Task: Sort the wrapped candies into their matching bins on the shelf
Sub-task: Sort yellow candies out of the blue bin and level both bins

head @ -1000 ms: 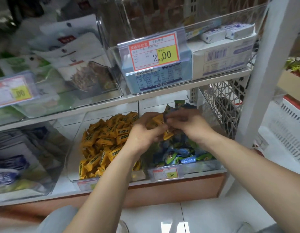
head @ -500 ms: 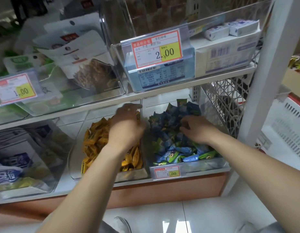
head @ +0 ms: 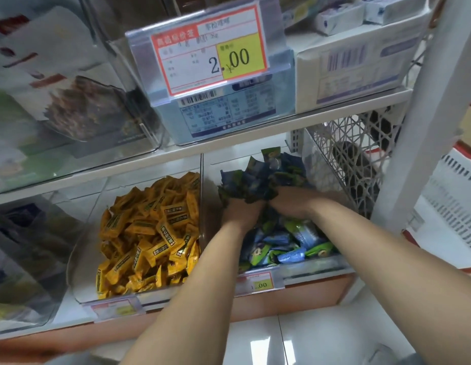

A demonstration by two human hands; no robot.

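Note:
Two clear bins sit side by side on the lower shelf. The left bin (head: 81, 262) holds a heap of yellow wrapped candies (head: 150, 233). The right bin (head: 318, 270) holds blue and green wrapped candies (head: 281, 241). Both my hands are inside the right bin, close together. My left hand (head: 241, 210) and my right hand (head: 292, 200) are pushed into the back of the blue and green pile. Wrappers cover the fingers of both hands, so their grip is hidden.
Just above my hands runs the upper shelf edge (head: 255, 135), with a price tag (head: 210, 48) and a blue box (head: 223, 117). A white lattice basket (head: 342, 154) and a white upright post (head: 418, 127) stand at the right. Snack bags lie at the left.
My left hand has crossed from the yellow bin into the right bin. Both hands have dug deeper into the blue and green pile. The camera has moved closer to the shelf.

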